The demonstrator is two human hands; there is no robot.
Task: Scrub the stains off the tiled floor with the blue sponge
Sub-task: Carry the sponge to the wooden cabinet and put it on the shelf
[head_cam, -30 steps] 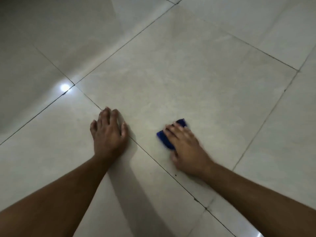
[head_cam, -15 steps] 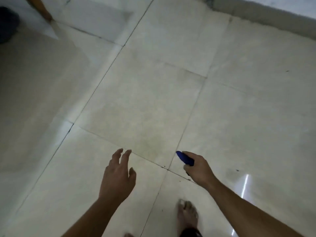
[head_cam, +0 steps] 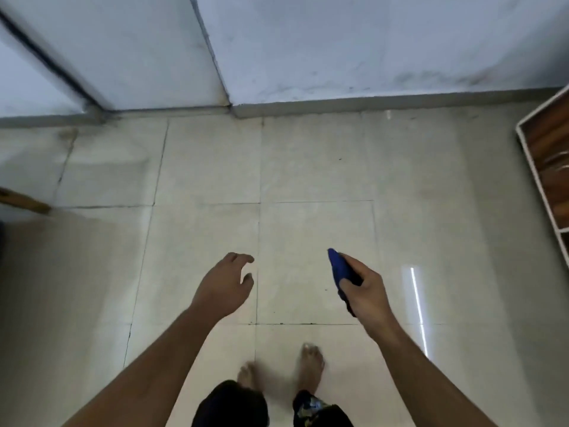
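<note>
Pale glossy floor tiles (head_cam: 308,167) with dark grout lines run to a scuffed white wall (head_cam: 354,44) across the top. A wooden shelf (head_cam: 551,167) stands at right; a light streak (head_cam: 418,306) reflects lower right.

Glossy pale tiled floor (head_cam: 308,167) (dark grout lines), two bare feet (head_cam: 311,366) on it.

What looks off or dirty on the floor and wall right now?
Brownish staining marks the floor tile at the left wall base, dark scuffs streak the wall above the skirting, and small dark specks dot the tiles. The right hand holds the blue sponge off the floor.
</note>
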